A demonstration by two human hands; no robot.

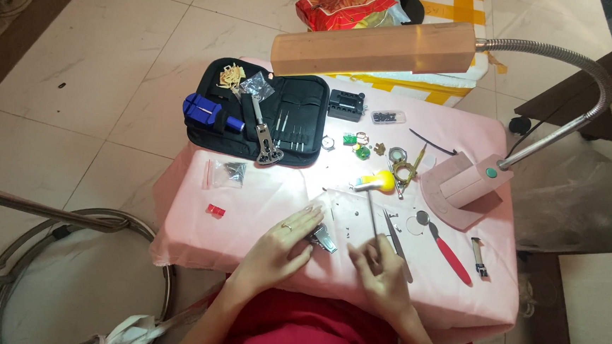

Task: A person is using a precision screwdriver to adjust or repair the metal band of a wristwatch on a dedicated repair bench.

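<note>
My left hand [282,243], with a ring on one finger, rests on the pink cloth and holds a small metal watch part [324,237] under its fingertips. My right hand [382,270] is closed around a thin dark rod-like tool [373,215] that points away from me toward a yellow rubber ball [381,180]. Metal tweezers [397,243] lie just right of that hand. Tiny loose parts are scattered on the cloth between the hands.
An open black tool case [302,122] with a blue tool [210,111] lies at the table's far left. A pink desk lamp [461,185] arches over the table [197,222]. A red-handled tool [449,255], small bags and watch pieces lie around. A glass side table [52,277] stands left.
</note>
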